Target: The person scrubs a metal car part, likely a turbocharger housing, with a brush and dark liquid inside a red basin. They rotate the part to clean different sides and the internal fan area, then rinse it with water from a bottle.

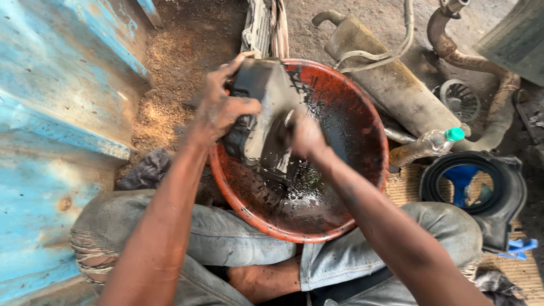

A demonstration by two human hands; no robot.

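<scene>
My left hand (pixel 222 105) grips the left side of a dirty grey metal engine part (pixel 265 107) and holds it tilted over a red plastic basin (pixel 362 99). Black oily liquid lies in the bottom of the basin. My right hand (pixel 306 135) presses against the lower right face of the part, fingers curled; whether it holds a brush or rag I cannot tell, as it is blurred. The basin rests on the ground between my knees, which are in torn grey jeans.
A rusty exhaust muffler (pixel 396 85) with its bent pipe (pixel 487 68) lies behind the basin. A clear bottle with a green cap (pixel 439 140) lies beside it. A black round housing (pixel 493 187) with a blue funnel sits at right. A blue painted wall (pixel 51 113) stands left.
</scene>
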